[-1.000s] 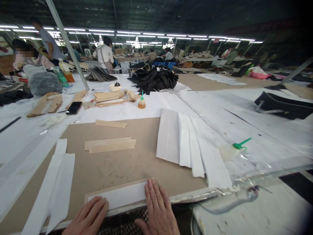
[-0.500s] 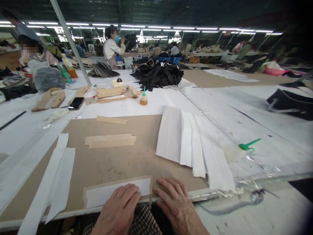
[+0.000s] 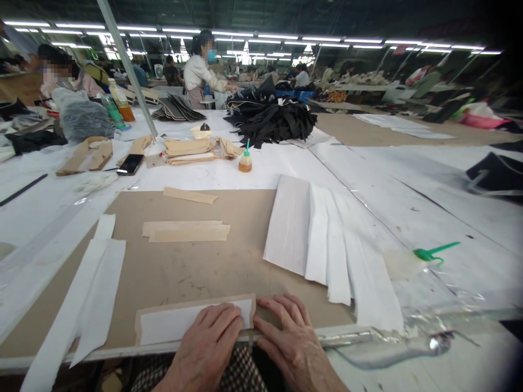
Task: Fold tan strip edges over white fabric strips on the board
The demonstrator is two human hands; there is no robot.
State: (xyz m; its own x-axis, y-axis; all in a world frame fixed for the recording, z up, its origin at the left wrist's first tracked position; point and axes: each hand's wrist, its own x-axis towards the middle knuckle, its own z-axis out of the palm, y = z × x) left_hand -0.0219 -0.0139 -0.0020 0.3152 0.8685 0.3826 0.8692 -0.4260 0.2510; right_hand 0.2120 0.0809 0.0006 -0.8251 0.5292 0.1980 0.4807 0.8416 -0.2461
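A tan strip with a white strip laid on it lies along the near edge of the brown board. My left hand rests flat on the strip's right part, fingers together and stretched out. My right hand lies flat just beyond the strip's right end, its fingertips touching that end. Neither hand grips anything.
Fanned white strips lie to the right, more white strips to the left, tan strips mid-board. A green-capped glue bottle lies right, an orange one stands farther back by a phone and black fabric pile. People work behind.
My left hand slid from the strip's left end to its right part. My right hand came off the strip and now lies beside its right end. The camera tilted slightly.
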